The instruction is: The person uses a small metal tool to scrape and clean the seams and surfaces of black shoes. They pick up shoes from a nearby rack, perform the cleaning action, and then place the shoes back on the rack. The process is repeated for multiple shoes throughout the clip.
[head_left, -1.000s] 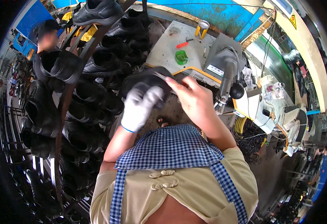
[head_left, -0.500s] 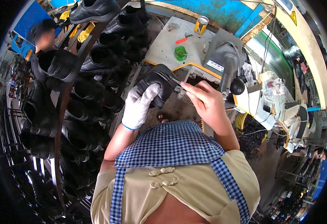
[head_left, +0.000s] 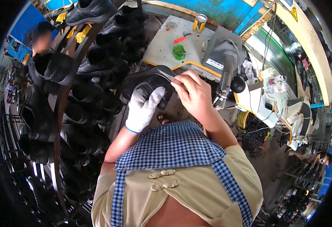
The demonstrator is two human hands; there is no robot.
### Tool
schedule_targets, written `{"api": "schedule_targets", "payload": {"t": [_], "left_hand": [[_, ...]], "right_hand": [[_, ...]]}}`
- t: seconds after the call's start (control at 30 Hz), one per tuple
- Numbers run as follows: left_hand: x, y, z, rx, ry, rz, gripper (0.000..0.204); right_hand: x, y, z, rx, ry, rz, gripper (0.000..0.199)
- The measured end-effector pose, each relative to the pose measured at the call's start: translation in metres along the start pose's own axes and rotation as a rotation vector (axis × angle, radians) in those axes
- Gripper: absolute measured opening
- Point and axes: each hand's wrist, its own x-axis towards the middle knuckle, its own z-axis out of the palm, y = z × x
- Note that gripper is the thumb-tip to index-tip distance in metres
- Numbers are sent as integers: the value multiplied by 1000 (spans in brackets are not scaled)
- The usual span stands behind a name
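Both hands gripping: left hand (head_left: 140, 109) gloved, right hand (head_left: 194, 92) bare. Shoe rack (head_left: 65, 104) at left, white table (head_left: 156, 51) ahead. Black shoe (head_left: 143, 80) clamped in left hand, between rack and right hand, just short of table. Slim tool (head_left: 166, 75) pinched by right hand, overlapping shoe's edge; contact unclear.
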Motion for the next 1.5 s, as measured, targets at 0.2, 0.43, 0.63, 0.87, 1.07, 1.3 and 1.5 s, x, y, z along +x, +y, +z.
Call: {"api": "schedule_targets", "payload": {"t": [0.2, 0.43, 0.63, 0.87, 1.07, 1.3, 1.5], "left_hand": [[0, 3, -5, -103, 10, -19, 22], [0, 16, -6, 6, -73, -103, 23], [-1, -11, 7, 911, -506, 460, 29], [-9, 52, -40, 325, -357, 471, 50], [18, 21, -62, -399, 377, 98, 77], [6, 48, -69, -148, 183, 177, 77], [4, 63, -67, 139, -68, 106, 71]], "right_hand": [[-9, -6, -22, 886, -458, 409, 10], [-31, 48, -17, 847, -298, 761, 32], [-51, 51, 7, 1163, -468, 1008, 65], [-73, 51, 27, 1979, -527, 959, 77], [-105, 73, 41, 1634, -544, 963, 79], [-36, 77, 41, 745, -423, 680, 20], [66, -10, -6, 532, -335, -371, 32]]}}
